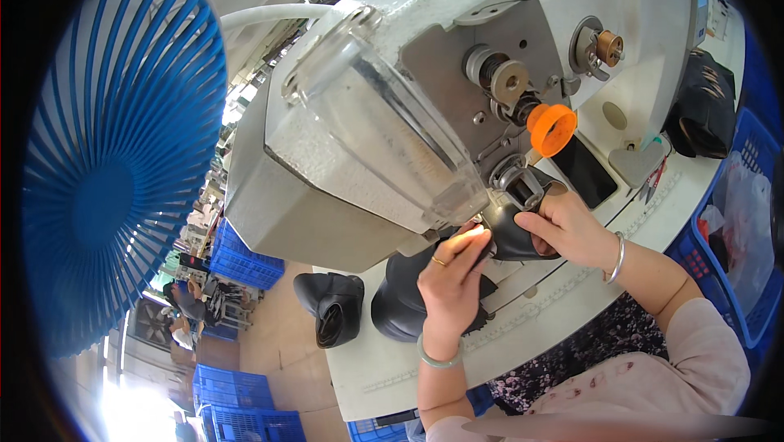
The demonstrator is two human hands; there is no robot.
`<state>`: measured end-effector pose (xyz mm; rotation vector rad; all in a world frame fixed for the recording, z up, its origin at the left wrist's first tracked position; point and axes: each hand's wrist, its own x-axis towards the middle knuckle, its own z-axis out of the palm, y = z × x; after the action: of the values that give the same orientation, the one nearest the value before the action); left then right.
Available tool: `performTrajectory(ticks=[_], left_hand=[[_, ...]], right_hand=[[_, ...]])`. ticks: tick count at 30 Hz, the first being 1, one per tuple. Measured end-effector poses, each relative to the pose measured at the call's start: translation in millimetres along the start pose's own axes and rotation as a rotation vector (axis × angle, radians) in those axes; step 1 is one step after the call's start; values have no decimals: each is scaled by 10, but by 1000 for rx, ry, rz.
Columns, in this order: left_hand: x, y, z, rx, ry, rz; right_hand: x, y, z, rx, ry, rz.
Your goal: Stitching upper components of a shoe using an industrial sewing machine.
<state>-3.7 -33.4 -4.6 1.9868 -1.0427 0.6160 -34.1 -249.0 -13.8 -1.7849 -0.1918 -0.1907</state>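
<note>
A black leather piece (508,238), shaped like part of a shoe upper, lies under the lit needle area of a large sewing machine (302,205). My right hand (572,228) grips its right side, thumb on top and the other fingers curled out of sight. On the other side my left hand (452,283) is closed, its fingertips pinching the leather edge close to the needle. More black leather (398,299) lies beside and partly behind my left hand. The machine head covers the needle itself.
A black shoe upper (331,307) sits at the white table's (359,364) left edge. Scissors (653,182), a dark phone-like slab (586,168) and another black shoe (702,107) are to the right, near a blue basket (755,156). A blue fan (102,201) fills the left.
</note>
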Motion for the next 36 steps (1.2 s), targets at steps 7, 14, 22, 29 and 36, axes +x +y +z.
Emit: performTrajectory(ticks=[7,14,22,29,36], left_hand=[[13,-47,-7,83,-16,130],[31,-87,-27,101,-18,141],[62,-135,-19,192,-3,184],[4,-187,6,-70,40,-7],[-7,-133,29,-10,48,20]], right_hand=[[-1,23,49,-26,63,-61],[-11,23,117,-73,104,-48],[44,25,137,-50,117,-47],[26,89,108,-80,85,-39],[57,72,106,33,83,-57]])
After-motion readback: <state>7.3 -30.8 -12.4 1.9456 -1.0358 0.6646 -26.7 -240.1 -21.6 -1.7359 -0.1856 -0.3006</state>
